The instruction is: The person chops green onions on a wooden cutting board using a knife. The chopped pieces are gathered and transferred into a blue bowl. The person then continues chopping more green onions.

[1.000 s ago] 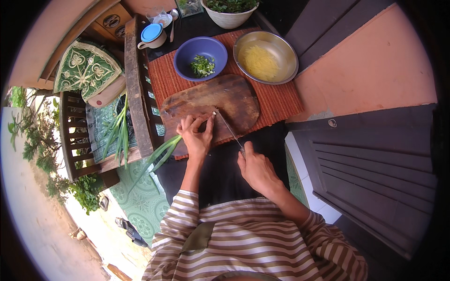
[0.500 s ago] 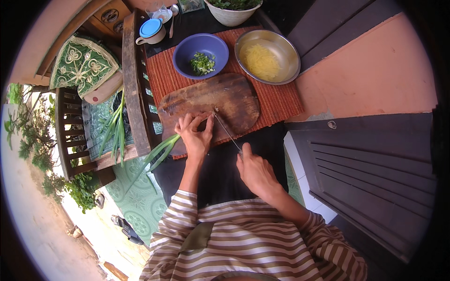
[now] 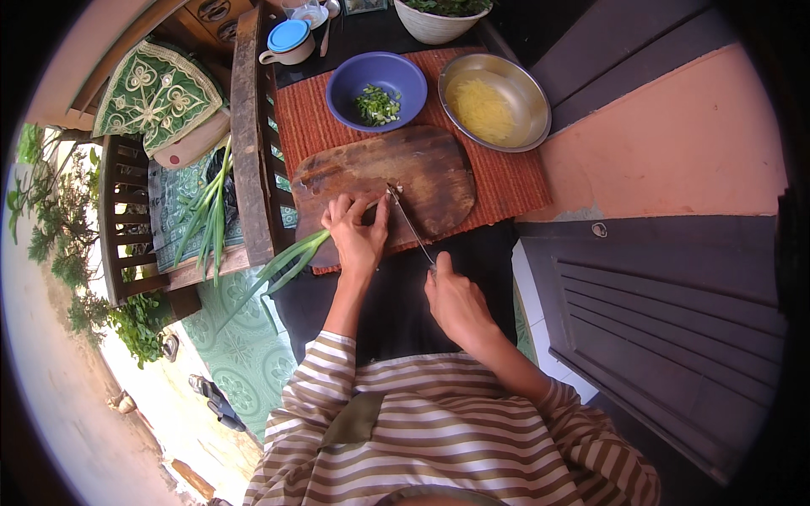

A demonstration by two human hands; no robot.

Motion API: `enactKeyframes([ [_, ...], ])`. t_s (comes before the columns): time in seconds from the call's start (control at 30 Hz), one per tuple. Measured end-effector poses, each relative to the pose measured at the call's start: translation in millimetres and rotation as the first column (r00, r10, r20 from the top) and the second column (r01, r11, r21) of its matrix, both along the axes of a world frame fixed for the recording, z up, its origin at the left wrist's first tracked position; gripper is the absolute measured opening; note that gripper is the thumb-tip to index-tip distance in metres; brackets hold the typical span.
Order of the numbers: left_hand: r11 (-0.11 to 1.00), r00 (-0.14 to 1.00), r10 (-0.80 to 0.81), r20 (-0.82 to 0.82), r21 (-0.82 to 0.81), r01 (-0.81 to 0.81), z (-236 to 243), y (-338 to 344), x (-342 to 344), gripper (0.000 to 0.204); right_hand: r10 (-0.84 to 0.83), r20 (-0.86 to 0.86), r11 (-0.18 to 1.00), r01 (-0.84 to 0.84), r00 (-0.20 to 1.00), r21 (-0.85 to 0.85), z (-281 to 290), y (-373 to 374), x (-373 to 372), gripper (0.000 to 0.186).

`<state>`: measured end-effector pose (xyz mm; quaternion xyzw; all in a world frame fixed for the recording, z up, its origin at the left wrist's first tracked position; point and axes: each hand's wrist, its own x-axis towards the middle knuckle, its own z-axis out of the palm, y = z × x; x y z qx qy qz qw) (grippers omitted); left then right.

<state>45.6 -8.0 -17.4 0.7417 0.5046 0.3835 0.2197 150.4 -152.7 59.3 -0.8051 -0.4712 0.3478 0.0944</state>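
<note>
My left hand (image 3: 358, 236) is closed around a green onion (image 3: 295, 255) on the wooden cutting board (image 3: 422, 160). Its long green leaves trail off the board's left edge, while the root end lies beneath my fingers. In my right hand (image 3: 458, 297) is the handle of a knife (image 3: 411, 221); the blade slants up and left, its tip on the board just right of my left fingertips. Tiny pale bits lie by the tip. Beyond the board stands a blue bowl (image 3: 341, 93) holding chopped green onion (image 3: 377, 105).
A steel bowl (image 3: 537, 101) with pale yellow shreds in water stands right of the blue bowl, both on an orange woven mat (image 3: 295, 114). A lidded cup (image 3: 289, 42) and potted plant (image 3: 439, 25) are behind. More green onions (image 3: 211, 211) lie on the wooden bench at left.
The view has shifted slightly, so the bowls and board sit a little further right and higher. Both hands keep their grips; the knife tip remains close to the left fingertips.
</note>
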Motion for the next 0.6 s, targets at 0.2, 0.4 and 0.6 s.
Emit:
enactKeyframes([
  [0.2, 1.000, 0.999, -0.023, 0.024, 0.004, 0.022, -3, 2, -5, 0.013, 0.003, -0.009, 1.000, -0.003, 1.000, 0.007, 5, -8, 6, 0.024],
  [0.4, 0.997, 1.000, -0.014, 0.010, 0.070, 0.014, -5, 3, -5, 0.015, 0.026, -0.019, 0.998, -0.024, 0.999, 0.066, 11, -2, 10, 0.025],
  [0.6, 0.997, 1.000, -0.021, 0.021, 0.080, 0.020, -5, 3, -4, 0.015, 0.047, 0.046, 0.996, -0.050, 0.998, 0.070, 11, -4, 5, 0.025],
])
